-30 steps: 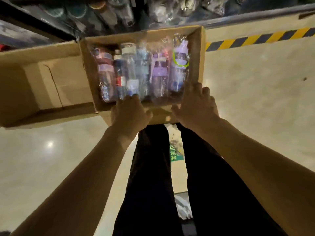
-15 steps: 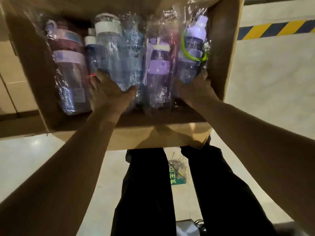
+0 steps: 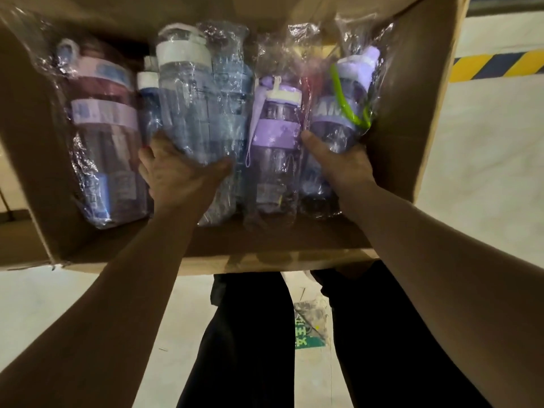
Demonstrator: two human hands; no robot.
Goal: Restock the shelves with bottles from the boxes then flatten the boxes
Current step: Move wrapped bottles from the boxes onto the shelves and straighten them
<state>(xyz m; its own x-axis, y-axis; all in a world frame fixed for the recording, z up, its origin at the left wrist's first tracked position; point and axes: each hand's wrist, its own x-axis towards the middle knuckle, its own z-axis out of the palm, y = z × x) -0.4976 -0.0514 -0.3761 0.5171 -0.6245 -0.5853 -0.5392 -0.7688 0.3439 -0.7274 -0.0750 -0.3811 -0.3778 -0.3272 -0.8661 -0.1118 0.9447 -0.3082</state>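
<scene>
An open cardboard box [image 3: 412,119] fills the upper view and holds several plastic-wrapped bottles lying side by side. My left hand [image 3: 179,175] grips the clear blue bottle with a white lid [image 3: 188,92] near its lower half. My right hand [image 3: 341,160] grips the purple bottle with a green loop strap [image 3: 344,104] at the box's right side. Between them lies a purple bottle with a white flip cap [image 3: 276,131]. A dark red bottle with pale bands [image 3: 103,122] lies at the left.
A second cardboard box [image 3: 17,231] sits at the left edge. Pale floor lies around, with a yellow-and-black hazard stripe [image 3: 497,66] at the upper right. My dark-trousered legs [image 3: 250,348] stand below the box, a green floor sticker [image 3: 309,334] between them.
The view has come closer to the box. Both hands went from its near edge down into it and closed round two bottles.
</scene>
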